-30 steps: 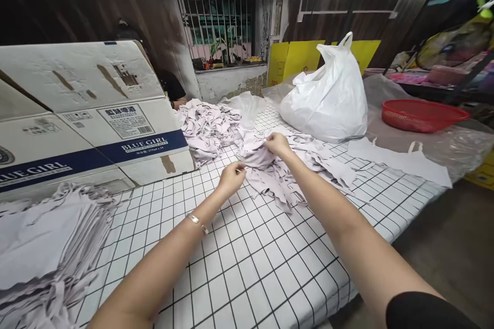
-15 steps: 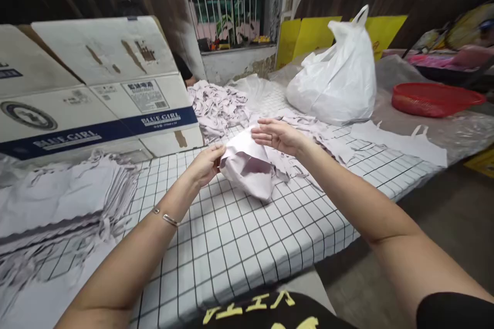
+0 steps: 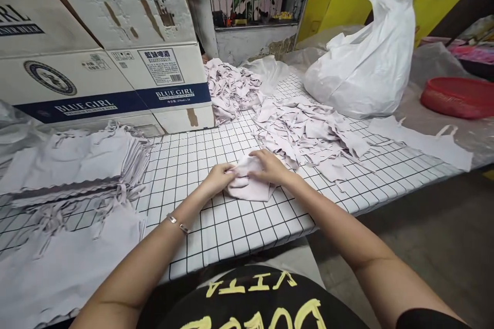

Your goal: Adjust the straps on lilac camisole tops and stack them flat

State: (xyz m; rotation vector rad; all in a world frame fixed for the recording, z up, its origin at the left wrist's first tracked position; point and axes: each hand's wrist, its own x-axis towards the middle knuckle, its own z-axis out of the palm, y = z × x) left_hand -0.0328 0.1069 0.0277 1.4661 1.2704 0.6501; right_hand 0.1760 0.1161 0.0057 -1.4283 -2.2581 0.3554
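Pinkish cloth [image 3: 250,191], one, touched by two hands [image 3: 216,180] [image 3: 272,169].

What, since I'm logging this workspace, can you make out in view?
fabric piece: 1, pale pink, between the hands
loose heap: 1, pale pink, beyond the right hand
far heap: 1, pale pink, right of the carton
stacked garments: uncountable, pale lilac, left
strapped garment: 1, pale lilac, right
tablecloth: 1, white with black grid, centre
carton: 1, white with blue band, back left
carrier bag: 1, white, back right
basket: 1, red, far right
cardboard: count unclear, yellow, behind the bag
shirt: 1, black with yellow lettering, bottom
bracelet: 1, silver, left wrist
left hand: 1, bare, gripping the piece
right hand: 1, bare, on the piece
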